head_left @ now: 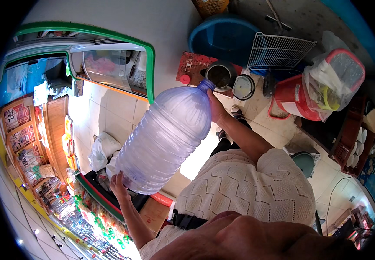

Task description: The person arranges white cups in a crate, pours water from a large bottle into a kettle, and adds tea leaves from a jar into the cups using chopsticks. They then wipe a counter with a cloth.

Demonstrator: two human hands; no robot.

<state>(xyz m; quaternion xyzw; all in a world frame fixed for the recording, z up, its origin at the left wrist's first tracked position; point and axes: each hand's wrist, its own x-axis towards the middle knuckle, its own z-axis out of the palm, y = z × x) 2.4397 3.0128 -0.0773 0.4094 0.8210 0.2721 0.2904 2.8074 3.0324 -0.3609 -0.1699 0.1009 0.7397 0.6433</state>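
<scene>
A large, clear bluish plastic water bottle (pixel 164 139) lies slanted in front of me, its neck (pixel 206 85) pointing up and right in the view. My right hand (pixel 217 109) grips it just below the neck. At the base, my left hand (pixel 119 187) has its fingers against the bottom edge. No cap shows on the neck. Beyond the neck is a metal kettle (pixel 220 75) with a spout and a dark interior, on a red box (pixel 187 65). A round lid (pixel 243 87) is beside the kettle. A red cap (pixel 185 79) rests on the box.
A blue basin (pixel 223 35) and a white wire rack (pixel 278 50) stand behind the kettle. To the right are a red bucket (pixel 293 97) and a crate of white cups (pixel 345 146). A green-framed display case (pixel 151 65) is at upper left; a white sack (pixel 104 149) sits on the tiled floor.
</scene>
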